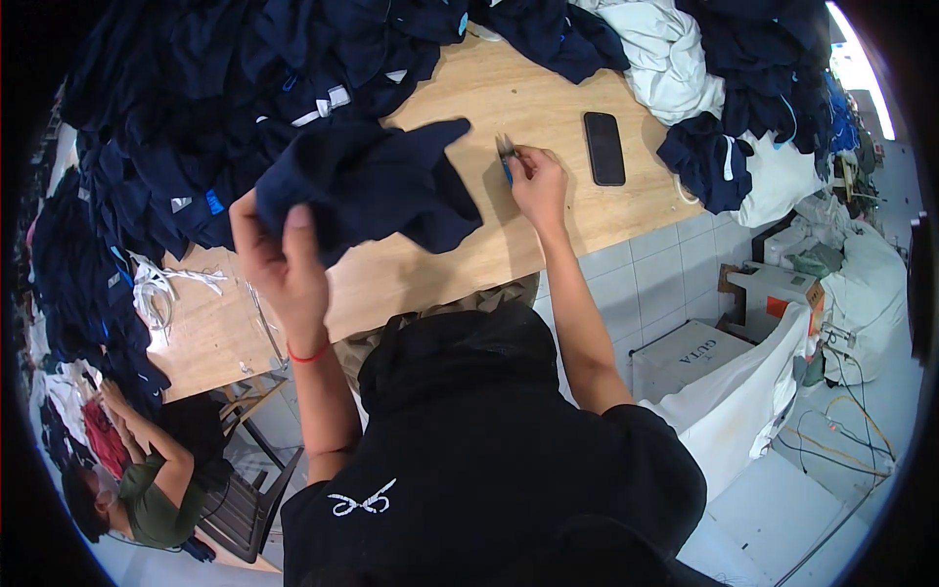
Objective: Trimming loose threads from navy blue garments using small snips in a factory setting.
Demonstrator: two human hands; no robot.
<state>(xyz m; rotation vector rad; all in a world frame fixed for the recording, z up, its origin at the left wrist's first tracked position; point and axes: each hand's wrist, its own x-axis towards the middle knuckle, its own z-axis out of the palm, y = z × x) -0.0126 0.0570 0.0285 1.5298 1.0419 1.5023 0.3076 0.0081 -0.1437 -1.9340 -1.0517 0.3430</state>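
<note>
Over the wooden table (533,108) my left hand (284,264) is closed on the edge of a dark navy garment piece (386,181), which spreads out to the right above the tabletop. The fabric's edges look slightly blurred. My right hand (541,186) grips small thread snips (506,152) with a bit of blue at the handle. Their metal blades point away from me, just right of the cloth and apart from it. Most of the snips' handle is hidden in my fingers.
A black phone (604,152) lies right of my right hand. Navy garments (245,59) heap along the far and left sides; white cloth (665,54) sits far right. White strips (161,293) lie at the left. A co-worker (147,489) sits lower left. Cables (851,445) trail across the right floor.
</note>
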